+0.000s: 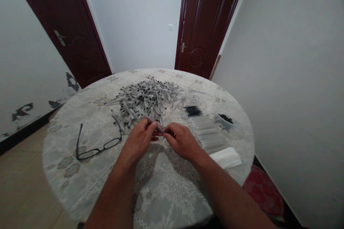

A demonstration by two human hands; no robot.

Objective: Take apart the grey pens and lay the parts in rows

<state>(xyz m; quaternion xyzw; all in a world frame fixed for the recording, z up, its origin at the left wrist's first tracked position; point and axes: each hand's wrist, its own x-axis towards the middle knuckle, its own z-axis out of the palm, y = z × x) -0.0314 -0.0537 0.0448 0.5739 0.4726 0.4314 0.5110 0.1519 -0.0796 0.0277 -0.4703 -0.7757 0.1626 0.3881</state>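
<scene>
A thin grey-white pen (pixel 159 128) lies slantwise between my two hands above the front of the pile. My left hand (pixel 140 138) is closed around its barrel, with the thumb on top. With thumb and forefinger, my right hand (pixel 180 140) pinches the near end, and the fingers hide that tip. Just beyond is a heaped pile of similar pens (pixel 150 96), many with dark ends. To the right of my right hand, several pale pens (pixel 206 130) lie side by side in a row, some with black parts (pixel 192 111) at the far end.
Eyeglasses (pixel 100 149) lie unfolded on the left of the round, lace-covered table (pixel 67 128). A clear bowl (pixel 236 126) of small black pieces (pixel 225 118) stands at the right. A folded white sheet (pixel 228 158) lies by the row. A red stool (pixel 264 189) stands below.
</scene>
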